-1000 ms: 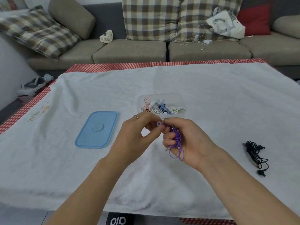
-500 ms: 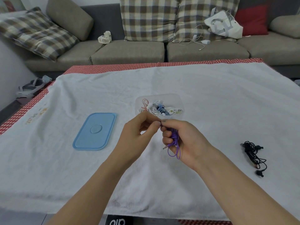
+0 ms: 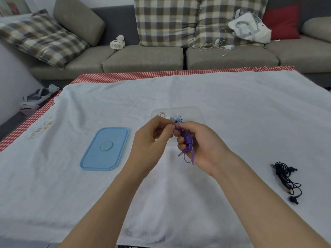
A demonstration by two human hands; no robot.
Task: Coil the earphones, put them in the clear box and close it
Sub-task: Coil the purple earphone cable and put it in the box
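Note:
My right hand (image 3: 200, 145) grips a coiled bundle of purple earphones (image 3: 188, 147) above the white cloth, with loops and the metal plug hanging below the fingers. My left hand (image 3: 152, 140) pinches the top end of the purple cord right beside the right thumb. Just behind both hands stands the clear box (image 3: 195, 111), open, with several coiled earphones inside; my hands hide its front part. Its blue lid (image 3: 105, 149) lies flat on the cloth to the left. A tangled pair of black earphones (image 3: 286, 179) lies on the cloth at the right.
A white cloth (image 3: 232, 108) with a red checked border covers the table. Behind it a grey sofa holds plaid cushions, a small white fan (image 3: 117, 42), a white cable with charger (image 3: 218, 45) and a white bag (image 3: 250, 27). Sandals (image 3: 35, 97) lie on the floor at the left.
Both hands have risen slightly toward the box and closed in on each other. The left fingers now pinch the cord's top end tight against the right thumb; the bundle looks more compact.

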